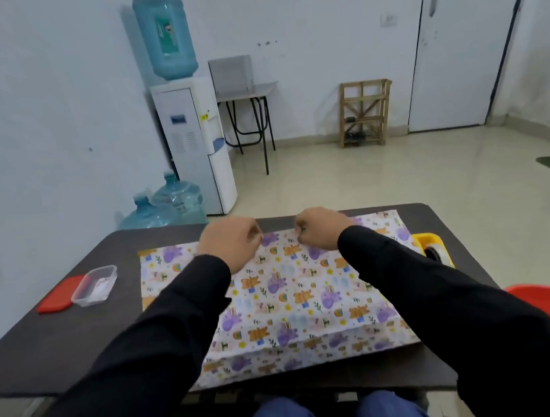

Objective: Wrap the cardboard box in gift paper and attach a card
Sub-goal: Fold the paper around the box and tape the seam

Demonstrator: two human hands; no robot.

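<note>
Early wrapping step. Pinching far edge of gift paper (293, 295), spread on table (59, 342), in grips of left hand (227, 239) and right hand (320, 227). Probably hiding cardboard box underneath. Next: draw edge nearward, evenly.

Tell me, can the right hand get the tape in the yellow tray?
Probably yes: the right hand pinches the gift paper and must let go first, but the tape lies beside its sleeve with nothing between.

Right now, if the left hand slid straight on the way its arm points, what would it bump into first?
Probably nothing. The left hand pinches the gift paper at its far edge; beyond lies only a strip of bare table, then open floor. Depth is hard to judge.
</note>
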